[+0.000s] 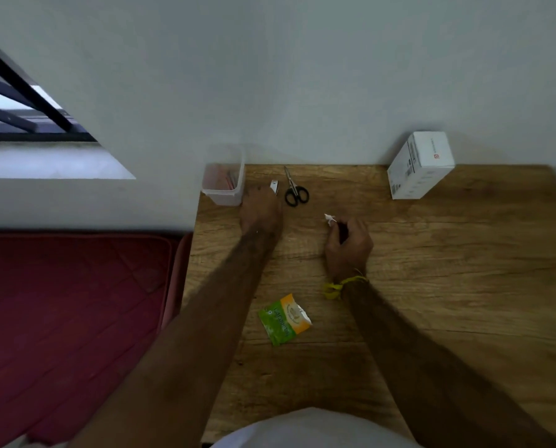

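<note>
While the grip of the right hand (349, 244) is pressed together, thumb and forefinger pinch a small white scrap (329, 218), which sticks out past the fingertips just over the surface (448, 286), about midway between its left and right edges and toward the far edge. This scrap looks like thin paper or film, so I judge it very light and soft; a gentle pinch at its end is enough, and a harder one would only crumple it. The left hand (260, 211) lies near the far left corner with its fingertips at a nail clipper (274, 186). The back of the hand hides the fingers, so I cannot tell if this grip is spread or closes on the clipper; only its far end shows. It seems small, stiff and smooth metal that may slide on the wood, so it is best taken by its two long sides. Closed scissors (296, 189) lie just right of it, and a clear container (224, 197) stands in the far left corner. A green and orange sachet (284, 320) lies between the forearms, and a white box (420, 166) stands at the far right corner.
</note>
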### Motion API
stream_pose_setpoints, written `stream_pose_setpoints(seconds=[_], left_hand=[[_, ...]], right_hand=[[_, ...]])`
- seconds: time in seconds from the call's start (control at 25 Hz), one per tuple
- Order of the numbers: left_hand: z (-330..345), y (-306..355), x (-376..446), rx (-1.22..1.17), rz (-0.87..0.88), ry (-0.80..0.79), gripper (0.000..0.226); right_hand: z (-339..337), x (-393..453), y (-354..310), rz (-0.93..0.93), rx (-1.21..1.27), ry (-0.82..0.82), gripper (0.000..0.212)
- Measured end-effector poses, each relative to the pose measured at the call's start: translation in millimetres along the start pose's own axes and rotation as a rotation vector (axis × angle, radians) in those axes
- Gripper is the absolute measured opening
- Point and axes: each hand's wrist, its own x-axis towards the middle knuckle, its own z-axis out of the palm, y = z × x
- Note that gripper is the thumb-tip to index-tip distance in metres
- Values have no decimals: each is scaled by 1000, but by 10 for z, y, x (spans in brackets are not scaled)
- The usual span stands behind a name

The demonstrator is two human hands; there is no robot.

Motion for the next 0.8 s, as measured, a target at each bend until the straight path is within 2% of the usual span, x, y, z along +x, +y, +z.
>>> stream_pose_setpoints(seconds=[0.08, 0.2, 0.32, 0.44, 0.52, 0.6, 0.8], left_hand=[[-30, -26, -60, -91, -2, -8, 23], [-238, -94, -436, -573, -41, -21, 11], [-380, -109, -1146, -1052, -132, -250, 17], [-185, -142, -1819, -1324, -221, -461, 18], [-20, -157, -2094, -1406, -241, -536, 23], [30, -147, -2243, -1445, -242, -572, 21], [56, -130, -2497, -1286, -148, -585, 29]], right_hand=[[0, -9, -13, 3, 13, -7, 10], [-11, 2, -30, 17, 35, -11, 10], [-3, -13, -14, 43, 49, -22, 8], [-56, -3, -63, 118, 126, -56, 8], [-174, -10, -105, 216, 210, -93, 7], [-352, -69, -95, 218, 252, -118, 7], [-1089, -674, 1, 253, 265, -217, 8]])
